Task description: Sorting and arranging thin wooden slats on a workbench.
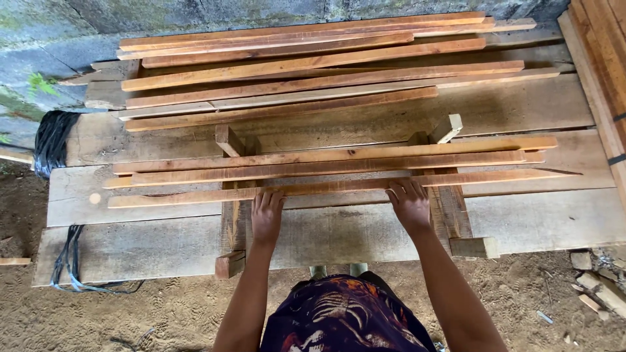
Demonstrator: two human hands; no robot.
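Nearest wooden slat (339, 187) lies left-to-right across two upright wooden supports (229, 215) on the plank desk (150, 244), directly ahead of both hands. Left hand (267, 218) and right hand (409, 205) rest flat, fingers spread, on its near edge, equally close.

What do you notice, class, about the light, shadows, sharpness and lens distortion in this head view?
Head view: soft, even daylight, no glare; faint shadows under the nearest slat where the left hand and right hand rest; slats and wide planks are sharp; long edges bow slightly, a wide-lens curve.
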